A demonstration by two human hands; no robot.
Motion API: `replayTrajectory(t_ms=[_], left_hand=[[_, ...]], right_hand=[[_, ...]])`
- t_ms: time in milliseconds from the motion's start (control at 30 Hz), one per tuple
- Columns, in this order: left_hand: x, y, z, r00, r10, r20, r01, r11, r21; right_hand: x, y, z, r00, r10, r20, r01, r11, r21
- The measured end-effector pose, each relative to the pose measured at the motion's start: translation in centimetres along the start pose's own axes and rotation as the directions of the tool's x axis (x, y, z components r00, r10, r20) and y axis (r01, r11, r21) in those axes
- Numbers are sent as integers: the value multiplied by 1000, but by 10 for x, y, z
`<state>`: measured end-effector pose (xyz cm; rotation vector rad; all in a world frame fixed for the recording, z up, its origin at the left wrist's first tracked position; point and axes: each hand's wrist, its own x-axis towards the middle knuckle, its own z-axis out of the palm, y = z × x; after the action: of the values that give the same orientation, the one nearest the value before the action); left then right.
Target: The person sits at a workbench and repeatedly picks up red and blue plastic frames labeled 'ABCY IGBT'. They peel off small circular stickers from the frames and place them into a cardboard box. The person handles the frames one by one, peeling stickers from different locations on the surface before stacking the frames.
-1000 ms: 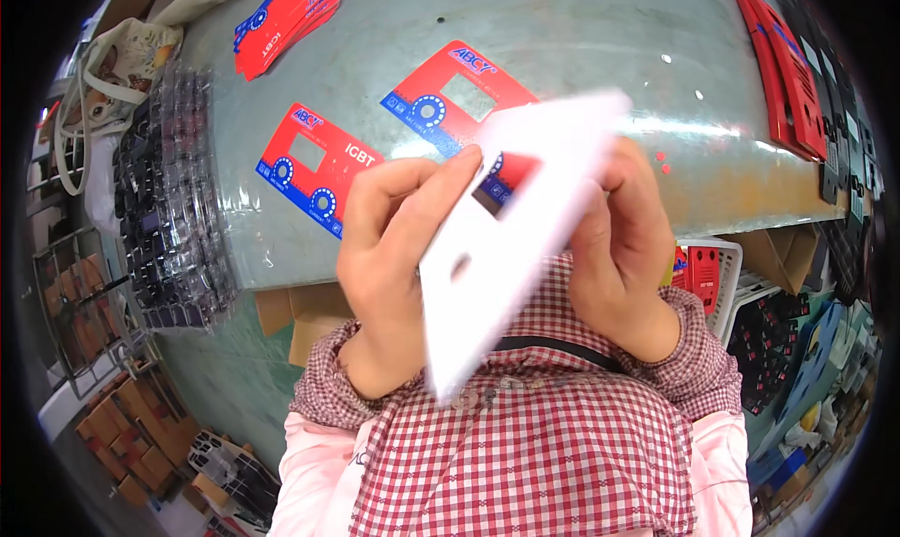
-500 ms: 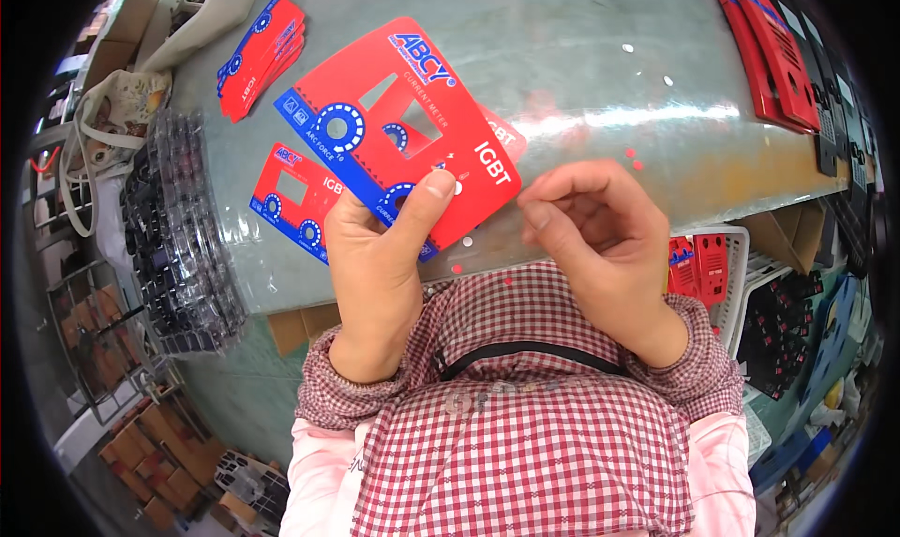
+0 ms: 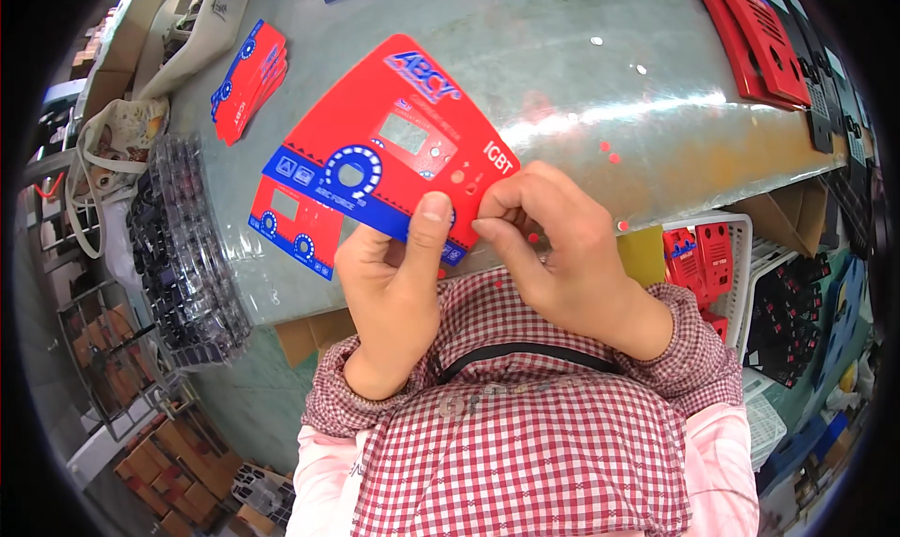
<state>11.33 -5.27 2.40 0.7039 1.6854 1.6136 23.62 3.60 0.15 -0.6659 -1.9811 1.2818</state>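
Observation:
A thin red-and-blue panel sticker [image 3: 323,134], with a cut-out window and round holes, is tilted above the table. My left hand [image 3: 394,284] is closed on its lower edge, thumb on top, fingers underneath. My right hand [image 3: 553,246] is closed in a pinch, thumb and forefinger meeting at the sticker's right edge; whether a small scrap is also between them is hidden. Partly beneath the held sticker, a similar panel sticker [image 3: 323,223] lies on the table. A fanned stack of red-and-blue stickers [image 3: 251,82] rests at the far left.
Small red dots [image 3: 614,159] and white dots [image 3: 640,69] are scattered over the table [image 3: 553,68]. Red panels [image 3: 750,45] and black casings [image 3: 816,105] line the right side. A white basket [image 3: 741,256] holds red parts. Plastic-wrapped black parts [image 3: 187,246] sit along the left edge.
My right hand has moved left and up to the sticker's right edge. The held sticker has turned and tilted, and my left hand has shifted slightly right and down.

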Motion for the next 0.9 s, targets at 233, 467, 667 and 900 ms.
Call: replayTrajectory(t_ms=[233,467,667,900], left_hand=[[8,-4,-14,978,-132,-160,163,966,201],[25,-6,-122,976,194,-102,-35,595,803],[41,-34,-168,943,138,302,-322,167,932],[8,-26,-178,936,109,336,-351,169,921]], right_hand=[[-9,4,-15,995,98,1,-97,983,159],[-9,9,-15,998,69,3,-66,951,302],[-21,3,1,990,48,134,-99,911,401],[-26,-6,24,966,62,251,-129,956,264]])
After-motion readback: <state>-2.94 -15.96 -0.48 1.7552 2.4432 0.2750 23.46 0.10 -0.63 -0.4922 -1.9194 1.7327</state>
